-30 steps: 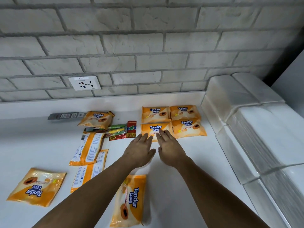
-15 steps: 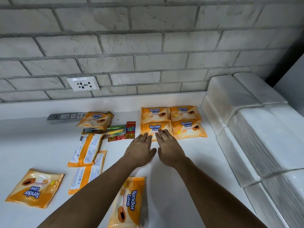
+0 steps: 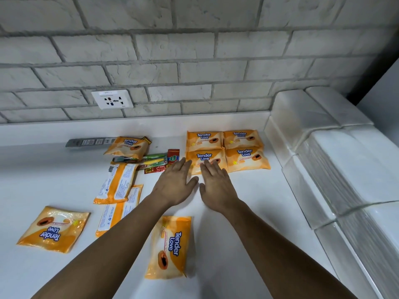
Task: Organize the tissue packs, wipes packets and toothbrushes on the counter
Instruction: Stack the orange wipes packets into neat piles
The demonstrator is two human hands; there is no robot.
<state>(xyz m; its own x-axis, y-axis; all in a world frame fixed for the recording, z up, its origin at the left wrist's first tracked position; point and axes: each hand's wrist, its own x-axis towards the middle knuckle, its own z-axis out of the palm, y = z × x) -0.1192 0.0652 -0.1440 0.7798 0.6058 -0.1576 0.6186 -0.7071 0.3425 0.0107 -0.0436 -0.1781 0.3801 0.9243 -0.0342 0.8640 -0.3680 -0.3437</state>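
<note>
Plainly, both hands are flat and palm down with straight fingers, gripping nothing: the left hand (image 3: 174, 184) and the right hand (image 3: 216, 185) lie side by side over the white desk (image 3: 248, 203), just in front of the block of four packets (image 3: 225, 147). That block is a two-by-two square of orange wipes packets with edges touching. Each is printed "Tender Love" in blue beside a papaya picture, with a yellow "20" low on the left. The right hand's fingertips rest on the near-left packet (image 3: 199, 157) of the block; the left hand's fingertips reach that packet's left edge, though I cannot tell if they touch it.

Just left of the block lie the toothbrushes (image 3: 154, 159), green and yellow, in a pack with a red card (image 3: 172, 155) whose lettering I cannot make out. Further left of the block a tilted packet (image 3: 128, 146), also Tender Love, sits on the end of that pack, beside a grey strip (image 3: 90, 142) with barcode labels too small to read. Left of the block and nearer, two back-up packets (image 3: 117, 183) show white text panels, one overlapping the other. Far left, an upside-down packet (image 3: 54, 228) shows its "Tender Love" inverted. Nearer than the block, between the forearms, a lengthwise packet (image 3: 169, 247) shows the name running sideways. Right of the block stand the tissue packs (image 3: 345, 169), white stacks in clear wrap
</note>
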